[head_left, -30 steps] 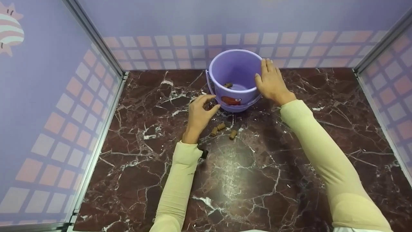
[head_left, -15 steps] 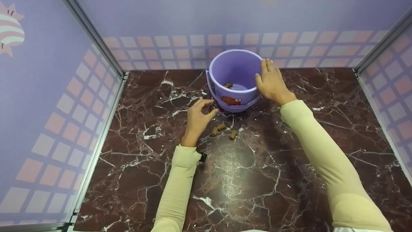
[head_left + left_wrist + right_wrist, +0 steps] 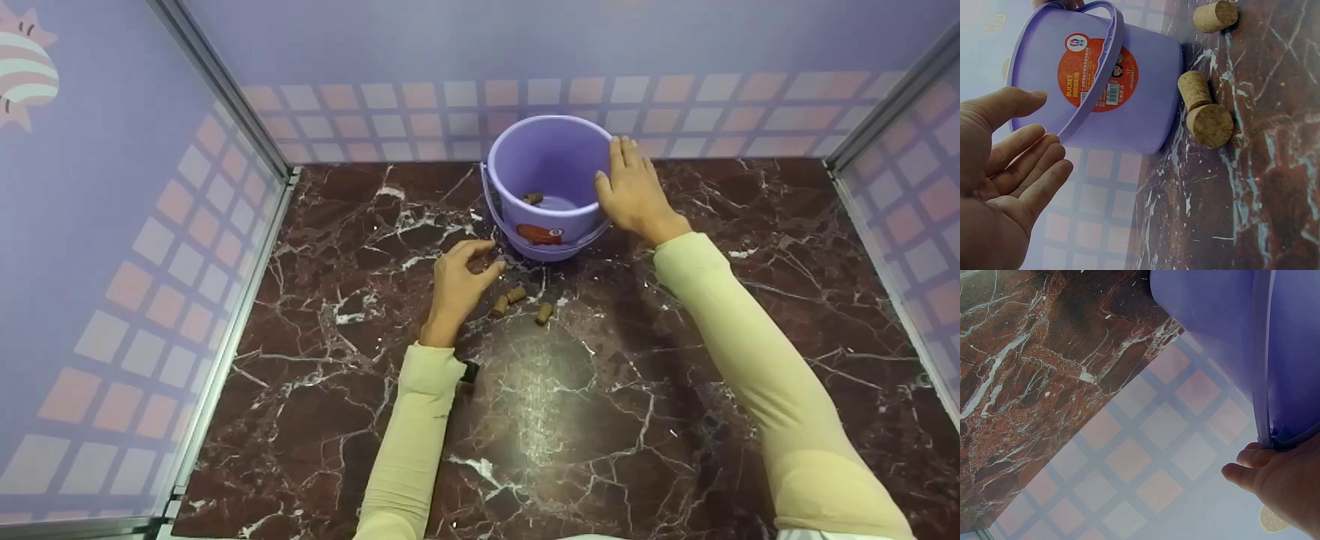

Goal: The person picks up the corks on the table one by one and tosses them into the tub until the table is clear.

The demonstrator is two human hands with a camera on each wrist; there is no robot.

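In the head view my left hand (image 3: 456, 281) hovers left of the bucket's base, its fingers loosely bent and thumb apart. Nothing lies between them; the left wrist view also shows the hand bare. Just right of it, three small brown corks (image 3: 517, 295) lie on the table, two touching and another cork (image 3: 544, 313) apart. Behind stands an upright purple bucket (image 3: 547, 234) with a red label and its handle hanging down in front. At least one brown cork (image 3: 533, 198) is inside, on its bottom. My right hand (image 3: 636, 191) rests on the bucket's right rim, fingers fairly straight.
The dark red marbled table (image 3: 360, 420) is bounded by a checkered back wall (image 3: 420, 112) close behind the bucket. Side panels with metal edge strips (image 3: 247, 330) stand at left and right. A small black device (image 3: 469, 370) sits at my left wrist.
My left hand has drawn slightly back and down, away from the bucket's front. The right hand, bucket and corks stay where they were.
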